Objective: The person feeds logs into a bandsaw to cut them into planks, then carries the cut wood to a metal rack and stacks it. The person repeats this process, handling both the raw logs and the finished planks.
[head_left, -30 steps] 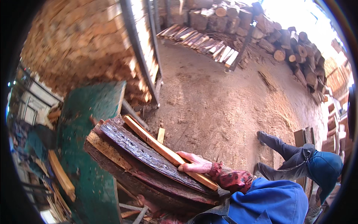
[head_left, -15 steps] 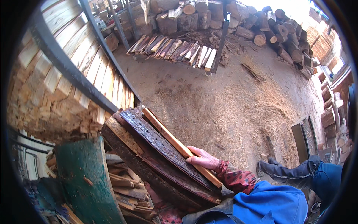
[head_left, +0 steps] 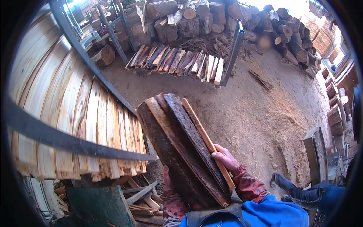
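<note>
Between my two hands is a bundle of bark-edged wood slabs [head_left: 177, 151], dark and rough outside with paler split faces. It slants from the middle of the view down toward my body. My right hand [head_left: 225, 158] is closed on the bundle's right side, thumb over a thin light-brown strip [head_left: 202, 130] that lies along that edge. At the left side my left hand [head_left: 167, 179] grips the bundle from below; only its thumb side shows, the other fingers being hidden beneath the wood.
Left, a metal-framed rack [head_left: 87, 145] holds stacked pale boards [head_left: 72, 113]. Below it stand a green metal panel [head_left: 96, 208] and split scraps [head_left: 147, 206]. Ahead is a low rack of slats [head_left: 177, 62], with log piles [head_left: 291, 34] behind. A person's booted leg [head_left: 302, 191] is at right.
The bundle has swung to a steeper slant and shifted right, away from the board rack. My left hand now shows more at its left side. The view has turned toward the left.
</note>
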### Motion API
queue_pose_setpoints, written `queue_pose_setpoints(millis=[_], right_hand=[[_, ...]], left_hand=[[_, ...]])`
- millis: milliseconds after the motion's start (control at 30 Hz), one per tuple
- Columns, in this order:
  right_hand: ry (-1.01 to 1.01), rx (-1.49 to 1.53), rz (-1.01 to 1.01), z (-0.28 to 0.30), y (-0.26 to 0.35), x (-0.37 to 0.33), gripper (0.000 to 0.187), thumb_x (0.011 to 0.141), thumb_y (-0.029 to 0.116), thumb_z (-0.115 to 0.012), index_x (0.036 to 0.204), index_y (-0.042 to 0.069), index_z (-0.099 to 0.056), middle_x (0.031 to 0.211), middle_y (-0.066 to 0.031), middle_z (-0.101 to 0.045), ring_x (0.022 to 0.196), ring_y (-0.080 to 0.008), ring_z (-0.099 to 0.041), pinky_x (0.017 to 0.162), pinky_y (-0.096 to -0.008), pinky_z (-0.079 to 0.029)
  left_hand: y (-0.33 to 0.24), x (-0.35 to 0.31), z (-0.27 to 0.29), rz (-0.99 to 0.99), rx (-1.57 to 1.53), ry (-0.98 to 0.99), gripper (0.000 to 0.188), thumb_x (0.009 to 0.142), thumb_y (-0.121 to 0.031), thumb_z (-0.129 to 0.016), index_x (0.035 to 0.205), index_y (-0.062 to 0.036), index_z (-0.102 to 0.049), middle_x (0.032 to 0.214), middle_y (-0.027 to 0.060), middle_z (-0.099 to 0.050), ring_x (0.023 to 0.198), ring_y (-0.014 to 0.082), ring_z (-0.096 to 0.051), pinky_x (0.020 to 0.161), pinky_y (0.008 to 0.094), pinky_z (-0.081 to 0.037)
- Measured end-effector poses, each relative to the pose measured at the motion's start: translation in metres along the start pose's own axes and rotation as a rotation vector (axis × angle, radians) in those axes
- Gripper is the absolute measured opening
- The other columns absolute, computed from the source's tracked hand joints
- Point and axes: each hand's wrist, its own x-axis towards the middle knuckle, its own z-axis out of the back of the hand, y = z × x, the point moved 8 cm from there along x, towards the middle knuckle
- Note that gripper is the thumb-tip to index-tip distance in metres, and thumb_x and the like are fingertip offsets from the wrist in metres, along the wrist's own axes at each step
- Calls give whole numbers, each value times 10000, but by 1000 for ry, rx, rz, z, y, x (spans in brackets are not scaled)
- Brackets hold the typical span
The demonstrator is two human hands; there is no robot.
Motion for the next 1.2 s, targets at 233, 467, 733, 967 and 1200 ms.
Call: queue_pose_setpoints(millis=[233,467,733,967,1200], right_hand=[[-39,84,13,69,8,96,578,885,351,-582,1317,-18,-477,1141,-91,-580,1077,-156,-513,954,-302,-405],[-24,63,-51,129,41,191,570,884,348,-580,1304,-23,-478,1137,-102,-584,1070,-161,-521,953,-302,-409],[-85,102,-101,172,70,298,572,884,354,-586,1301,-23,-485,1130,-106,-591,1061,-167,-533,945,-307,-418],[-265,196,-113,223,76,369,550,894,347,-585,1289,-26,-498,1118,-93,-600,1045,-154,-536,923,-305,-431],[-400,325,-156,278,71,408,550,896,363,-596,1279,-23,-512,1111,-89,-602,1034,-145,-535,920,-305,-433]], left_hand=[[-1,110,-62,99,27,49,590,921,-489,-556,1274,-16,-543,1184,129,-627,1043,292,-614,946,419,-494],[-11,199,-131,83,-64,-4,584,925,-472,-545,1283,-10,-541,1156,139,-646,1010,304,-634,921,420,-514],[-53,310,-198,115,121,31,588,920,-499,-532,1272,-29,-542,1146,126,-644,1003,273,-631,911,394,-513],[-64,419,-268,275,179,129,630,911,-529,-512,1290,-25,-521,1169,142,-635,1008,283,-631,924,406,-507],[-34,507,-316,438,186,231,696,889,-563,-510,1340,-34,-479,1225,174,-608,1042,323,-624,942,447,-503]])
